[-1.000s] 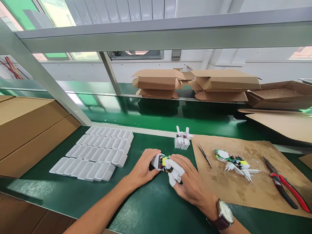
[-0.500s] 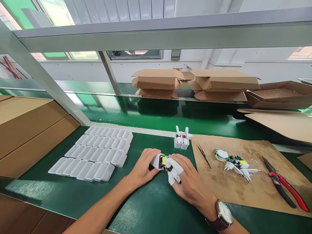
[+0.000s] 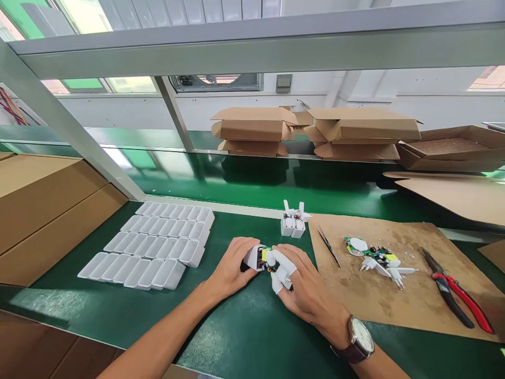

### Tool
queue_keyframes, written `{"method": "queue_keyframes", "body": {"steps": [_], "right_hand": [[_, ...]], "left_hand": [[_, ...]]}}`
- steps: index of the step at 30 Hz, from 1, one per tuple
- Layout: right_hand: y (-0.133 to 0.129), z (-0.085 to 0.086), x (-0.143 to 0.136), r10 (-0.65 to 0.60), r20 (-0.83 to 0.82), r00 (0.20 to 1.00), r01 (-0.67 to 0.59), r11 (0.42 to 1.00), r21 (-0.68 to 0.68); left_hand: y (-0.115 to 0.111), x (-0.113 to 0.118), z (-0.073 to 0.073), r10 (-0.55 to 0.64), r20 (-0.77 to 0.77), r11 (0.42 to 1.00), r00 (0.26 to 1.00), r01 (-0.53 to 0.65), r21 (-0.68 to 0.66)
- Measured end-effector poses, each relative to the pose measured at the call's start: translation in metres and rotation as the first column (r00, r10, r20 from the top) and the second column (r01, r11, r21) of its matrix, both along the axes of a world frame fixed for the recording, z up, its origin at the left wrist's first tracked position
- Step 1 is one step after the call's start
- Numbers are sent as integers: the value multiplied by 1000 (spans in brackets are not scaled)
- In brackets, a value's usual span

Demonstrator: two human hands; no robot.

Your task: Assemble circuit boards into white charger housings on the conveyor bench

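Note:
Between my hands, over the green tabletop, is a white plastic housing (image 3: pixel 252 257) with a circuit board (image 3: pixel 266 258) partly inside it. The board carries a yellow block and several small parts. My left hand (image 3: pixel 232 266) is closed around the housing, thumb below and fingers above. My right hand (image 3: pixel 303 279), with white covers on its fingertips, grips the board's other end, which its fingers partly hide. Behind my hands, two white housings (image 3: pixel 292 227) stand upright with boards and white pieces sticking out of their tops.
Rows of white housings (image 3: pixel 153 245) lie at left. On the brown cardboard sheet (image 3: pixel 379 310) at right are tweezers (image 3: pixel 328 246), a few circuit boards (image 3: pixel 379 256) and red-black pliers (image 3: pixel 453 292). Cardboard boxes (image 3: pixel 252 129) sit beyond the green ledge; a large box (image 3: pixel 47 210) stands far left.
The camera view has shifted slightly. Both hands keep their hold on the housing and board, with the board seeming to sit a little deeper in the housing.

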State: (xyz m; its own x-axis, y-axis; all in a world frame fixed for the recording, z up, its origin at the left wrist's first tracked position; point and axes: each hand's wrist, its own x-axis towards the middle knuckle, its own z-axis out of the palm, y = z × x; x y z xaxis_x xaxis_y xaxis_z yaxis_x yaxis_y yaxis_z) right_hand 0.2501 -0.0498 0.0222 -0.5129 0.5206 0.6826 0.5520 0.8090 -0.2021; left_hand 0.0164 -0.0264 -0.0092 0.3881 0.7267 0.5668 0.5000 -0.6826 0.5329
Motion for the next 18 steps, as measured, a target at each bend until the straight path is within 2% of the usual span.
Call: {"method": "queue_keyframes", "body": {"steps": [18], "right_hand": [[-1,3,0,-20,-3,1000,20,1000,-6]], "left_hand": [[1,1,2,-12,5,999,1000,12,38]]}}
